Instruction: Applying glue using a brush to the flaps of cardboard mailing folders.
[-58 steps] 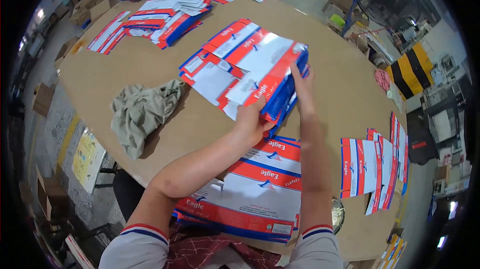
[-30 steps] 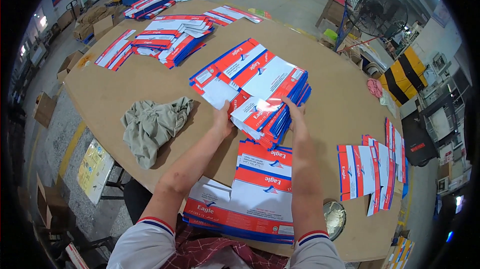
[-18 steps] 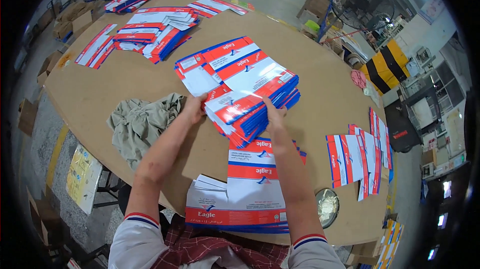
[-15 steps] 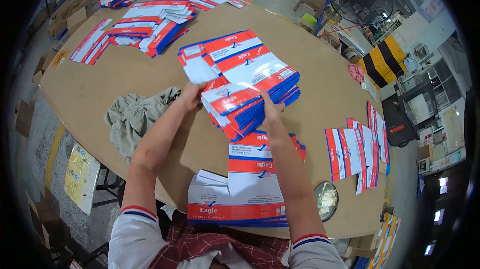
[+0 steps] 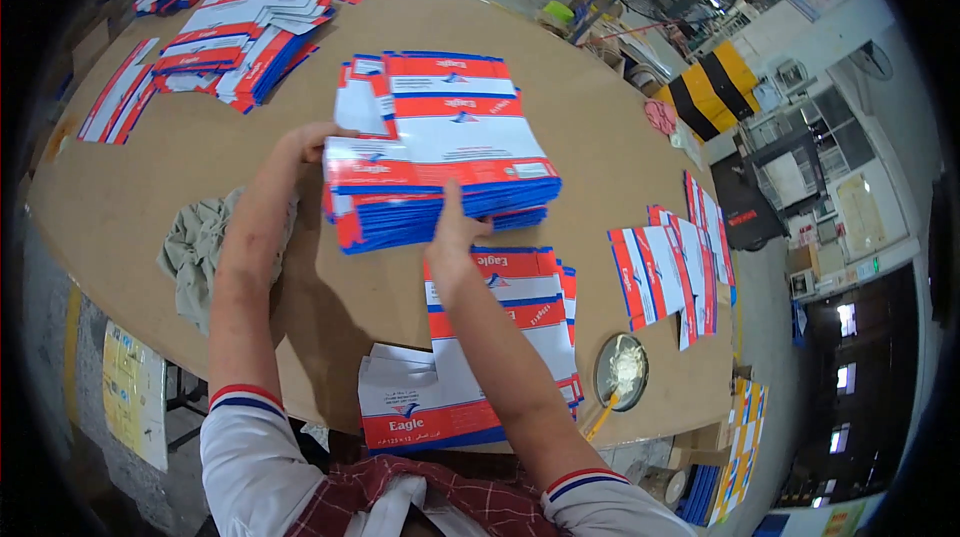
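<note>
A thick stack of flat printed cartons (image 5: 470, 142), red, white and blue, is between my hands over the middle of the table. My left hand (image 5: 318, 140) grips its left edge, the fingers partly hidden. At the near edge my right hand (image 5: 457, 229) has its thumb on top and its other fingers against the blue side. Whether the stack rests on the table or is slightly raised, I cannot tell. Closer to me lies another pile of the same cartons (image 5: 400, 412), partly covered by my right forearm.
More carton stacks (image 5: 215, 42) lie at the far left, with loose overlapping ones (image 5: 650, 272) on the right. A crumpled grey-green cloth (image 5: 200, 252) sits by my left arm. Near the right edge of the brown table (image 5: 250, 152) is a round dish (image 5: 622, 362) of pale paste with an orange-handled tool (image 5: 602, 419).
The stack has turned so its near edge lies more squarely across my view, both hands moving with it. The whole view has shifted, and the tool in the dish now shows.
</note>
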`<state>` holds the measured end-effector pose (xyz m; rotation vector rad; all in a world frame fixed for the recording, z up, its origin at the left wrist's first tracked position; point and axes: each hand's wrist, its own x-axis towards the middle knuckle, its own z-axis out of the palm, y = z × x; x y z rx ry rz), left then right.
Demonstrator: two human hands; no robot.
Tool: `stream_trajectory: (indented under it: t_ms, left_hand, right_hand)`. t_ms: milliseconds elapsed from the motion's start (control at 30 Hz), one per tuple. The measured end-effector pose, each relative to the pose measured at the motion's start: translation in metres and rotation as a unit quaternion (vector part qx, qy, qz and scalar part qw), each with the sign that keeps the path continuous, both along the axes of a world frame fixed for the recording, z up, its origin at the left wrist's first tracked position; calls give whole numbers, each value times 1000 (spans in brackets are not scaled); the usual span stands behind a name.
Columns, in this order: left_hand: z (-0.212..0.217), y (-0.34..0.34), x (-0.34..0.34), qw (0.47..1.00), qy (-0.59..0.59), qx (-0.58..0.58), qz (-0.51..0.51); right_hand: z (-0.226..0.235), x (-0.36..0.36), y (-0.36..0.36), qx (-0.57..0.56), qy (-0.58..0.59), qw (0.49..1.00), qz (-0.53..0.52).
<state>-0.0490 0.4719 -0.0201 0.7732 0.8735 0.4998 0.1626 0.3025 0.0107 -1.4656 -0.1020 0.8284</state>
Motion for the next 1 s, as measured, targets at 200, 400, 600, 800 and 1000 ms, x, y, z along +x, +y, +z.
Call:
stream_trajectory:
  t_ms: [200, 400, 600, 800, 1000]
  left_hand:
    - [18, 5, -56, 861, 427, 275, 20]
    - [73, -94, -67, 836, 233, 390, 308]
    - [34, -207, -5, 717, 273, 456, 452]
    - [71, -224, 59, 497, 476, 706, 166]
    - [73, -184, 37, 592, 518, 616, 35]
  right_hand:
    - [-2, -49, 3, -6, 44, 999, 22]
    - [13, -72, 4, -9, 1, 1000, -2]
    - [30, -68, -15, -38, 214, 911, 350]
    - [6, -6, -1, -11, 224, 855, 468]
    - [58, 15, -53, 66, 238, 843, 478]
